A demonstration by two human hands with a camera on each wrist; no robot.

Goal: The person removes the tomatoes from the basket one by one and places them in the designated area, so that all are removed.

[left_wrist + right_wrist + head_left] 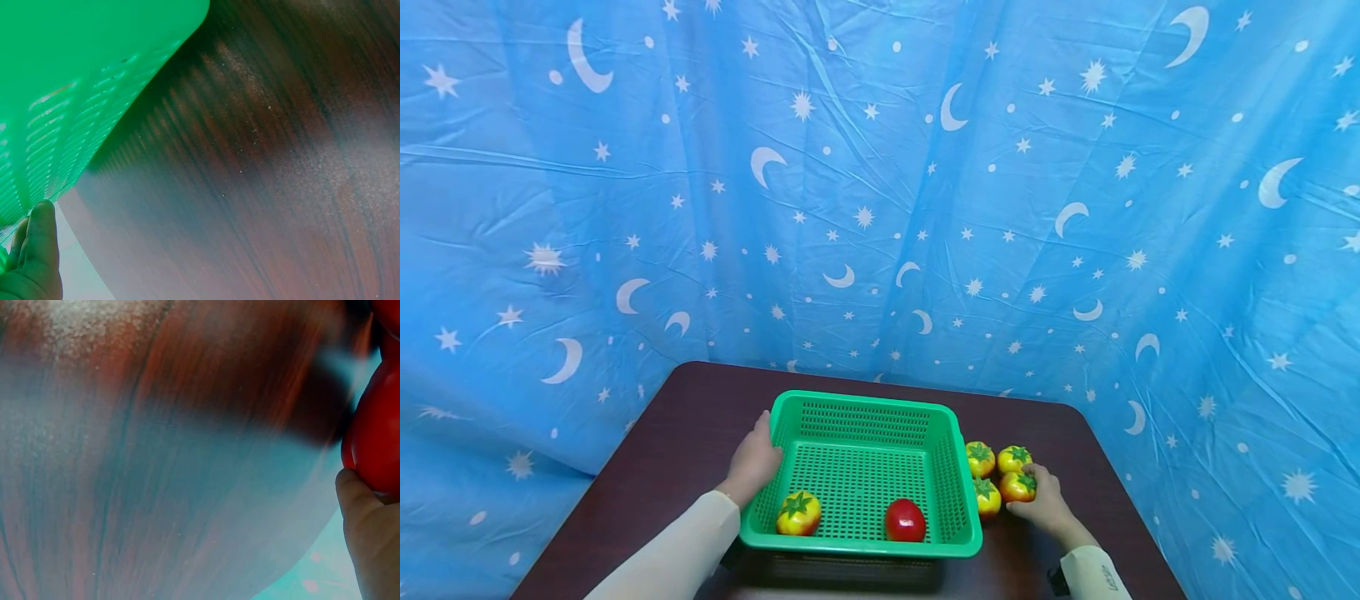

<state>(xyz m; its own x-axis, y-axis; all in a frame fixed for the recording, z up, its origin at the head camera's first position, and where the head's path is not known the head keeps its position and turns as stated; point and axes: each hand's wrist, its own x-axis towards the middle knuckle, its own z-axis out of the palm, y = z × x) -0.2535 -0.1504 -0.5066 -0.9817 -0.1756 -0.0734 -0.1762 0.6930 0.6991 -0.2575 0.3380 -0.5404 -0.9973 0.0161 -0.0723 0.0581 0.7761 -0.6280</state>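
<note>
A green plastic basket (865,546) with slotted walls stands on the table. My left hand (754,458) grips its left rim; in the left wrist view, fingers (41,240) lie along the basket's outer wall (94,37). Inside, a yellow-and-red tomato (799,513) with green leaves lies at the near left, and a smooth red fruit (905,521) lies nearer the right. Beyond the basket's right side my right hand (1047,504) holds a tomato (1017,487) between thumb and fingers. The right wrist view catches its red underside (378,434) against a fingertip.
Three more tomatoes sit close by: one (1015,458) behind the held one, two (980,459) along the basket's right wall. The dark brown table (715,392) has rounded far corners. A blue curtain (865,167) with moons and stars hangs behind and around it.
</note>
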